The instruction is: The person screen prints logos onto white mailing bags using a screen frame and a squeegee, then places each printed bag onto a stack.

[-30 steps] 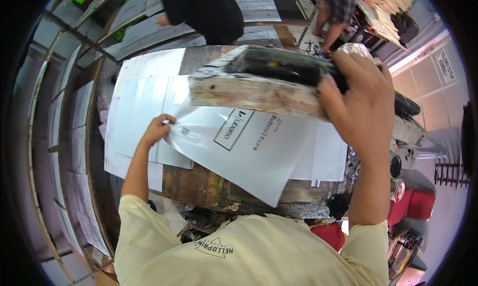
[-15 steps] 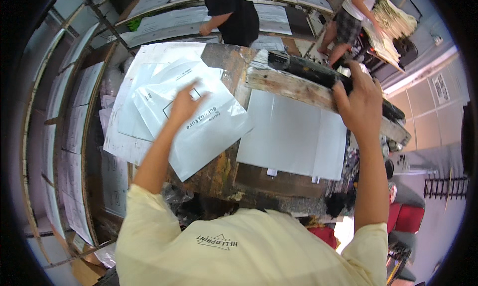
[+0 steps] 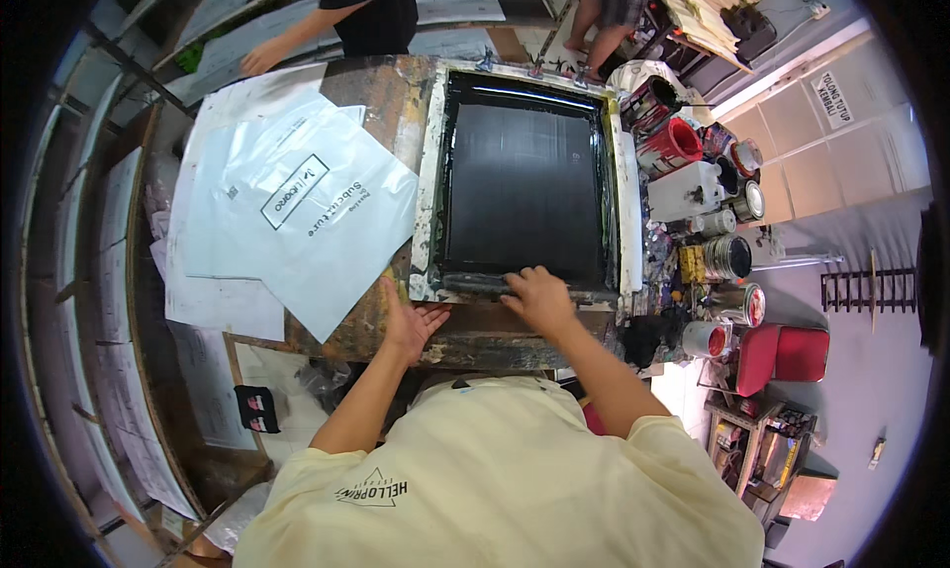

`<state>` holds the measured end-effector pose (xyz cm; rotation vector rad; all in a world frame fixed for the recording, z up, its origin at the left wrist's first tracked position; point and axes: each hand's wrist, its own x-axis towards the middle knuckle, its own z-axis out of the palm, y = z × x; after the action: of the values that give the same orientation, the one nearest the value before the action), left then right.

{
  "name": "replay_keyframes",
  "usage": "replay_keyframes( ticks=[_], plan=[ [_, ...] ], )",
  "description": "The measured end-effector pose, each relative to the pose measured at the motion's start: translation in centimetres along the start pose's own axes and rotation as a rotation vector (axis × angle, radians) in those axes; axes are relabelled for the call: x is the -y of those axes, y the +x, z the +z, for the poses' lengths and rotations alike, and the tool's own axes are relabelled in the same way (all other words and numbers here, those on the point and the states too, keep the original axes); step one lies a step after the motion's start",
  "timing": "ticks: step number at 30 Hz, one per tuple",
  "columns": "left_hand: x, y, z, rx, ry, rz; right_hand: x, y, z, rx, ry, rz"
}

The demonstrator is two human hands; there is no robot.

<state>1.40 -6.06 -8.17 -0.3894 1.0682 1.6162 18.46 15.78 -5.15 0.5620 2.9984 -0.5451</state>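
Observation:
A screen-printing frame [image 3: 428, 192] with pale wooden edges lies flat on the stained worktable, its mesh [image 3: 524, 182] dark with black ink. My right hand [image 3: 542, 301] is at the frame's near edge, fingers curled over a black, ink-covered squeegee [image 3: 470, 282]. By the near left corner of the frame is my left hand [image 3: 411, 323], palm turned up and fingers apart, holding nothing. Left of the frame, white plastic bags [image 3: 327, 212] with black print lie fanned on a white board [image 3: 223, 306]. The plain white sheet seen earlier is hidden beneath the frame.
Ink cans and tubs [image 3: 668, 147] crowd the table's right side. Racks [image 3: 114, 271] of flat white pieces stand at the left. Across the table is a person in black [image 3: 371, 14]; another in checked shorts [image 3: 614, 4] stands farther right. A red chair [image 3: 777, 358] is at the right.
The raised frame has come down flat over the white sheet. My right hand has moved from its far edge to the squeegee; my left hand has left the bags for the near left corner.

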Motion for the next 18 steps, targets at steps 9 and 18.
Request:
replay_keyframes(
  ticks=[9,18],
  plan=[
    [0.9,1.5,0.7,-0.239,0.101,-0.046,-10.1,19.1,-0.4,-0.318,-0.114,-0.094],
    [0.9,-0.8,2.4,-0.224,0.086,0.151,-19.6,36.1,-9.4,-0.143,-0.092,-0.183]
  ],
)
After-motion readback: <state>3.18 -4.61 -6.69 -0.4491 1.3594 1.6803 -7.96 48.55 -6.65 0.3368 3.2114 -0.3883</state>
